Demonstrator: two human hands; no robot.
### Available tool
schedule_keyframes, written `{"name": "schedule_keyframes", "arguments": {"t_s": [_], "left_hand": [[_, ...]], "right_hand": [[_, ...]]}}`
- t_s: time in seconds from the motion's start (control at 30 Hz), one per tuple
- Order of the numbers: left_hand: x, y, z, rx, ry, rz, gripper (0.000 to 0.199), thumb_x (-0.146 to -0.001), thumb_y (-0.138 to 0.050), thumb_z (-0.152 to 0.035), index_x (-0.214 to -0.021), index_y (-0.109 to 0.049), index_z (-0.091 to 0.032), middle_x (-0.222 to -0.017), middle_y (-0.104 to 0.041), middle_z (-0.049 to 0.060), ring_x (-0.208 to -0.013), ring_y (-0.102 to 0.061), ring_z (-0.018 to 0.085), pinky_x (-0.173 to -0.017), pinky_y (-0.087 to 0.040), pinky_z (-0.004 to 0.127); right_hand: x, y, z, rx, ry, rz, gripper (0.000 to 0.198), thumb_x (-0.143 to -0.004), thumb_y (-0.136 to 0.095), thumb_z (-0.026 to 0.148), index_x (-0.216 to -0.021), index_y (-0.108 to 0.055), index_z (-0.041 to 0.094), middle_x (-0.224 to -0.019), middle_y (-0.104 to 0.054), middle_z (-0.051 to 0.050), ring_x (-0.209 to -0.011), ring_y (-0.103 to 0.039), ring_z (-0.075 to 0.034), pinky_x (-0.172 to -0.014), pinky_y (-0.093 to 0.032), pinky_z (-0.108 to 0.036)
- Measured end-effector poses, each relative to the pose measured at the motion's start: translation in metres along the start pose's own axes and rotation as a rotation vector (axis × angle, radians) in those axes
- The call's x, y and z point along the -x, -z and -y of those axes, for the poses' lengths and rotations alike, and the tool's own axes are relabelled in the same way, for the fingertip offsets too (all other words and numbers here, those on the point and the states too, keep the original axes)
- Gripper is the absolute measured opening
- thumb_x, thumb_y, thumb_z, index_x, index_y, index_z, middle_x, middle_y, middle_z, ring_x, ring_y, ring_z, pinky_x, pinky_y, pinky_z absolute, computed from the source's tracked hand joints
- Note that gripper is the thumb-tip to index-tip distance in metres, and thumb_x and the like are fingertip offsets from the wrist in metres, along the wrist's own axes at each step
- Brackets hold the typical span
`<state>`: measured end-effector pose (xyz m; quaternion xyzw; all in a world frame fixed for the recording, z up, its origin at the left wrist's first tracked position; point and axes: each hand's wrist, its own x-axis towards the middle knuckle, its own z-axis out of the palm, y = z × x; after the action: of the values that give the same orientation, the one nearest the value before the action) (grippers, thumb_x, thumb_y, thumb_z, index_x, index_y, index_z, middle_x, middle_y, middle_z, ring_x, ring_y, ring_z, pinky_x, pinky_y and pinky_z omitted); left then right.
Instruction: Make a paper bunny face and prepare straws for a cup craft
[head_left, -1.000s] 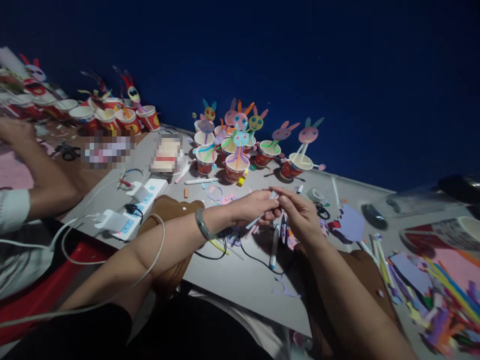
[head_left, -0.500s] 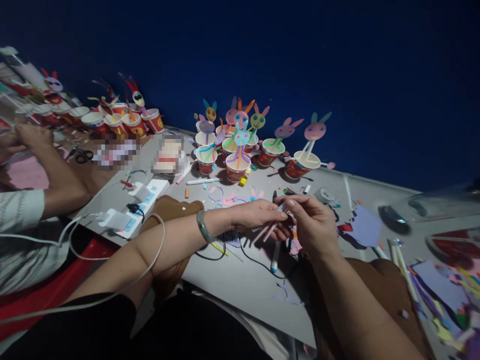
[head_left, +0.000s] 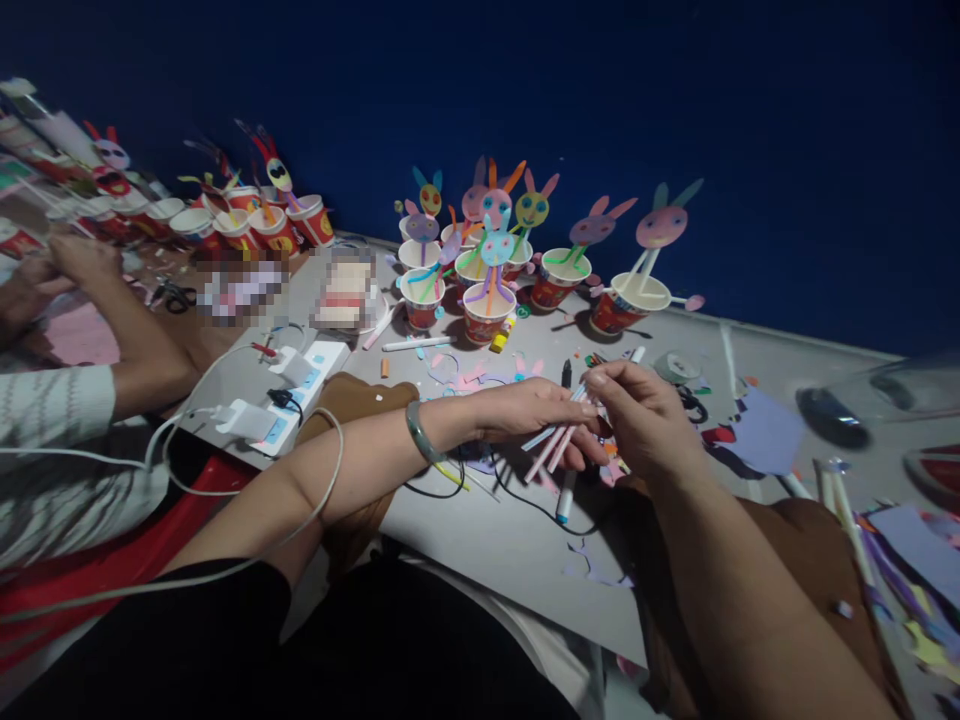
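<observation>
Several thin pale pink and whitish rolled paper sticks are bunched between my hands, fanning down to the left. My left hand, below a grey-green bangle, is closed around them, its thumb on top. At their upper ends my right hand is closed, thumb and fingers pinched on the sticks. Just below the hands, a white marker with a blue tip lies on the table. Beyond them stand paper cups with rabbit-faced figures, such as a pink-faced rabbit on white legs.
A power strip with chargers lies at left, and its white cable loops over my left forearm. A co-worker's arm is at far left. Paper scraps, a glue stick and a tape roll lie behind my hands.
My view has shifted, so the table and cups sit farther right and slightly higher. The sticks between my hands now show more plainly, fanned out. Both hands remain closed on them.
</observation>
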<state>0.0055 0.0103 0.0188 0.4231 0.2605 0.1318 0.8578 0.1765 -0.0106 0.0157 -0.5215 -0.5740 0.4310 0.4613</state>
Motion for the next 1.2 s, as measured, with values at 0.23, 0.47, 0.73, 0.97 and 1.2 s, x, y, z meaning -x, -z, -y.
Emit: {"name": "schedule_keyframes", "arguments": {"t_s": [0.23, 0.47, 0.73, 0.97, 1.2], "left_hand": [[0.006, -0.001, -0.004, -0.119, 0.095, 0.210, 0.025, -0.079, -0.081, -0.034, -0.083, -0.072, -0.011, -0.083, -0.076, 0.009, -0.066, -0.065, 0.011, -0.062, -0.053, 0.023], [0.005, 0.000, -0.001, -0.150, 0.066, 0.231, 0.033, -0.071, -0.087, -0.039, -0.077, -0.072, -0.011, -0.073, -0.072, 0.005, -0.060, -0.061, 0.008, -0.060, -0.050, 0.021], [0.001, -0.003, -0.002, -0.113, -0.023, -0.133, 0.042, -0.076, -0.082, -0.047, -0.072, -0.060, -0.011, -0.061, -0.063, -0.002, -0.052, -0.056, 0.005, -0.057, -0.047, 0.020], [0.004, -0.002, -0.005, -0.220, -0.074, -0.214, 0.045, -0.076, -0.080, -0.050, -0.069, -0.058, -0.012, -0.069, -0.068, 0.002, -0.055, -0.054, 0.004, -0.053, -0.044, 0.019], [0.008, 0.002, -0.005, -0.292, -0.113, -0.207, 0.034, -0.081, -0.075, -0.041, -0.071, -0.060, -0.012, -0.068, -0.063, -0.001, -0.052, -0.047, 0.003, -0.051, -0.042, 0.019]], "right_hand": [[0.001, -0.005, 0.003, 0.090, 0.027, -0.055, 0.045, -0.087, -0.065, 0.062, -0.065, -0.052, 0.025, -0.056, -0.039, 0.003, -0.051, -0.034, -0.012, -0.046, -0.032, -0.029], [-0.001, -0.006, -0.008, -0.110, -0.201, -0.027, 0.047, -0.083, -0.067, 0.065, -0.064, -0.048, 0.027, -0.052, -0.040, 0.003, -0.043, -0.033, -0.013, -0.039, -0.026, -0.031], [0.000, -0.009, -0.010, 0.067, -0.008, -0.076, 0.056, -0.081, -0.067, 0.070, -0.059, -0.048, 0.023, -0.052, -0.037, 0.004, -0.049, -0.033, -0.011, -0.045, -0.029, -0.028], [-0.003, -0.011, -0.012, 0.005, -0.045, -0.066, 0.051, -0.082, -0.067, 0.069, -0.063, -0.060, 0.022, -0.055, -0.054, 0.001, -0.051, -0.048, -0.014, -0.046, -0.039, -0.028], [-0.003, -0.005, -0.007, -0.046, -0.036, 0.004, 0.038, -0.070, -0.084, 0.056, -0.071, -0.067, 0.022, -0.060, -0.061, 0.001, -0.052, -0.050, -0.012, -0.048, -0.041, -0.026]]}}
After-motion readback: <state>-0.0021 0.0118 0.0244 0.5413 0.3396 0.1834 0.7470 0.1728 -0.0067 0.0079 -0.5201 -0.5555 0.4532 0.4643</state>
